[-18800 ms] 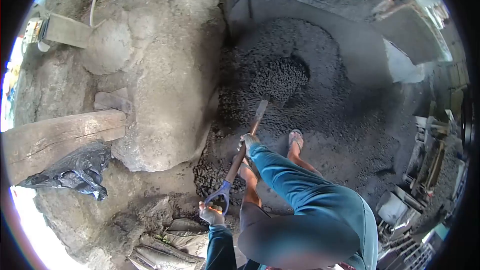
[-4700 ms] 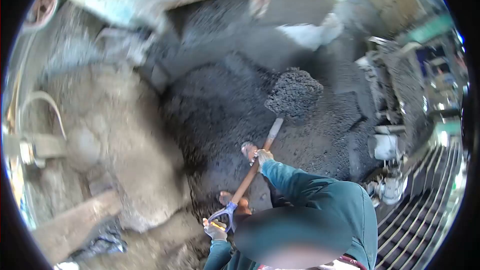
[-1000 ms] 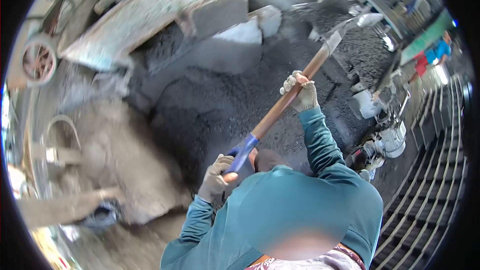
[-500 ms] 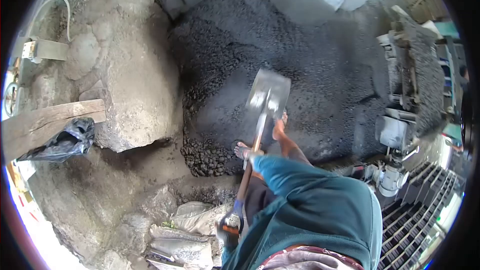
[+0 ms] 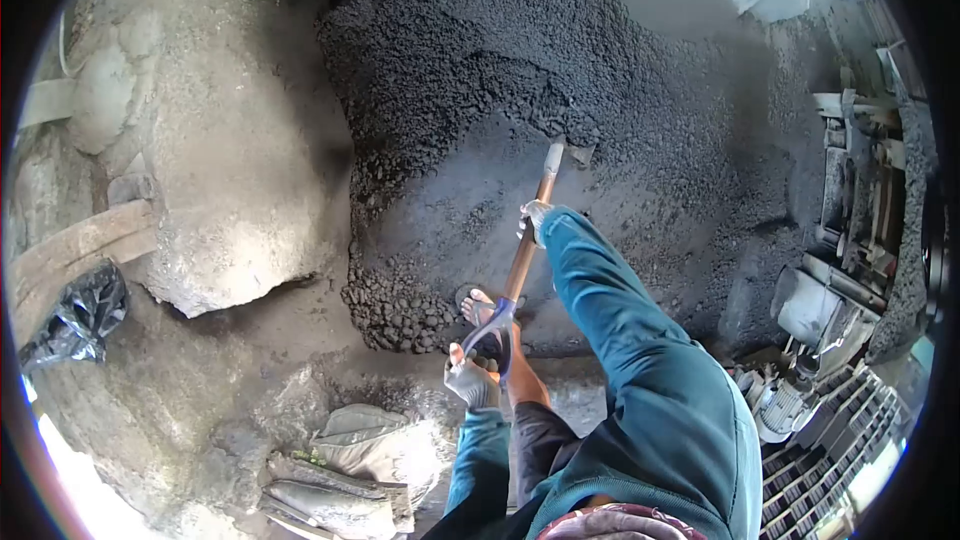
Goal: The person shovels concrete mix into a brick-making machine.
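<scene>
A shovel with a wooden shaft slants up and away from me. My left hand, in a pale glove, is closed around its blue D-shaped grip near my legs. Farther along, my right hand, also gloved, wraps the shaft below the metal socket. The blade is mostly hidden in the dark, wet-looking gravel mix; a corner of it shows at the right. A sandalled foot stands beside the shaft, on the scraped floor at the edge of the mix.
On the left is a large concrete block, with a wooden beam and black plastic bag beyond it. Machinery with a motor and stacked dark slatted pieces stand at right. Old sacks lie at lower left.
The shovel blade, raised above the floor before, has gone forward into the gravel mix. My right arm has stretched out with it, and my left hand has moved up and forward. The view has shifted.
</scene>
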The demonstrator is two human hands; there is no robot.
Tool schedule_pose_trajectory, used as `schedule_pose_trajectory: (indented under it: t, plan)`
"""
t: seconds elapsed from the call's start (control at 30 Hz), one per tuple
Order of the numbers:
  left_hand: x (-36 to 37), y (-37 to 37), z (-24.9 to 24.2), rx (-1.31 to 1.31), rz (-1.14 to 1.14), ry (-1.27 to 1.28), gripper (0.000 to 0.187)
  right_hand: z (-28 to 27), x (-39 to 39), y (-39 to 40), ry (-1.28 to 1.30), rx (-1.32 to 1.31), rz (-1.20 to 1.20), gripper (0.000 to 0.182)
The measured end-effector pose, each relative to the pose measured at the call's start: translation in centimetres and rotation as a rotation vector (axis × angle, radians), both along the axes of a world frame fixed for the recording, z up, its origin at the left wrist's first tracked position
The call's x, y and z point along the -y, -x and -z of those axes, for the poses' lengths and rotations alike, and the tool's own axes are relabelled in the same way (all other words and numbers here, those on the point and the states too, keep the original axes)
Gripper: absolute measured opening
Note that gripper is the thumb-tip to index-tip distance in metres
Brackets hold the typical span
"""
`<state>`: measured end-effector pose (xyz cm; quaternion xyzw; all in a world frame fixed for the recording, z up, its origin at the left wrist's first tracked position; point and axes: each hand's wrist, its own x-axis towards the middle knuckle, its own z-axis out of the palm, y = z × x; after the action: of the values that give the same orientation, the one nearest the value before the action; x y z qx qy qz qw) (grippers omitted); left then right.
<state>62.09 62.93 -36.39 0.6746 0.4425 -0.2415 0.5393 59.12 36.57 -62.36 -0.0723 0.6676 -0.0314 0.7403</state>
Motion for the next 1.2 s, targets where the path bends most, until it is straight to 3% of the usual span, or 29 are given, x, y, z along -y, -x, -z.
schedule_pose_trajectory:
  t: [0.1,0.17,0.2,0.27,0.33,0.4,0.47,0.53,0.57,0.6,0.63,0.67,0.7,0.73,0.8,0.83,0.9,0.97,1.0,1.03,1.07,1.1,1.13,1.17,1.2]
  plan:
    - [-1.0,0.4,-0.6,0.022,-0.057,-0.052,0.043,0.6,-2.1,1.8,-0.026,0.059,0.091,0.012]
    - [-6.6,1.7,1.4,0.088,0.027,-0.153,0.048,0.9,-5.5,3.5,0.015,0.088,0.136,0.012]
    - [-10.1,2.2,2.4,0.105,0.135,-0.075,0.054,0.2,-7.1,4.4,0.038,0.100,0.158,0.012]
    - [-14.8,2.9,0.1,-0.021,0.128,-0.009,0.056,-5.0,-8.9,5.5,0.042,0.002,0.190,0.014]
    - [-17.2,2.2,-2.0,-0.135,0.136,0.077,0.058,-3.9,-12.0,7.9,0.213,-0.048,0.178,0.016]
    - [-15.9,0.9,-5.8,-0.231,0.192,0.162,0.061,-10.9,-11.3,10.5,0.322,0.116,0.036,0.012]
    - [-14.3,0.0,-9.7,-0.231,0.284,0.269,0.062,-20.7,-7.5,10.4,0.089,-0.011,0.427,0.016]
    - [-10.9,-1.1,-11.0,-0.245,0.243,0.207,0.064,-30.6,-3.2,10.2,0.230,-0.060,0.480,0.017]
    - [-9.3,-1.8,-12.0,-0.212,0.356,0.323,0.064,-34.7,-1.0,10.7,0.298,-0.065,0.511,0.017]
    - [-6.7,-2.8,-12.5,-0.248,0.322,0.413,0.063,-37.8,1.0,11.5,0.365,-0.075,0.549,0.018]
    - [-2.3,-3.5,-15.2,-0.236,0.349,0.398,0.062,-40.0,3.1,12.2,0.457,0.024,0.647,0.019]
    - [2.2,-4.1,-18.1,-0.218,0.371,0.379,0.060,-40.8,5.8,13.7,0.539,0.292,0.696,0.021]
    - [5.5,-5.6,-17.2,-0.090,0.388,0.373,0.056,-41.9,9.0,15.1,0.622,0.565,0.718,0.022]
    - [9.9,-5.5,-23.5,0.012,0.687,0.537,0.052,-50.1,12.2,14.8,0.706,0.485,0.787,0.019]
    - [18.6,-5.6,-29.5,0.611,0.942,0.470,0.043,-57.3,19.7,16.7,0.797,0.598,0.796,0.016]
    - [23.7,-5.0,-33.6,0.742,0.937,0.625,0.042,-60.7,23.1,18.4,0.965,0.773,0.720,0.023]
    - [32.7,-3.3,-41.8,0.908,1.054,1.074,0.042,-64.6,30.8,21.7,1.150,1.117,0.844,0.030]
    - [38.3,-0.5,-49.0,1.161,1.259,1.088,0.032,-70.8,35.9,25.8,1.226,1.055,0.927,0.018]
    - [41.4,0.7,-50.1,1.688,1.302,0.949,0.023,-72.9,37.7,28.4,1.236,0.952,1.016,0.015]
    - [42.7,3.0,-52.2,1.860,1.334,0.916,0.026,-74.5,38.0,31.0,1.230,0.943,1.075,0.014]
    - [43.3,5.5,-55.0,2.257,1.347,0.998,0.012,-75.7,37.6,33.7,1.223,0.936,1.132,0.014]
    - [43.0,8.4,-56.9,2.437,1.304,1.039,0.010,-74.3,37.5,37.0,1.230,1.028,1.087,0.016]
    - [42.9,10.1,-57.2,2.450,1.678,1.143,0.018,-72.6,37.4,40.3,1.227,1.119,1.032,0.018]
    - [41.0,12.1,-56.9,2.510,1.901,0.964,0.037,-72.2,35.5,41.6,1.304,1.074,1.021,0.022]
    - [39.5,13.4,-54.8,2.426,1.998,1.061,0.047,-70.2,34.3,43.6,1.352,1.027,0.888,0.020]
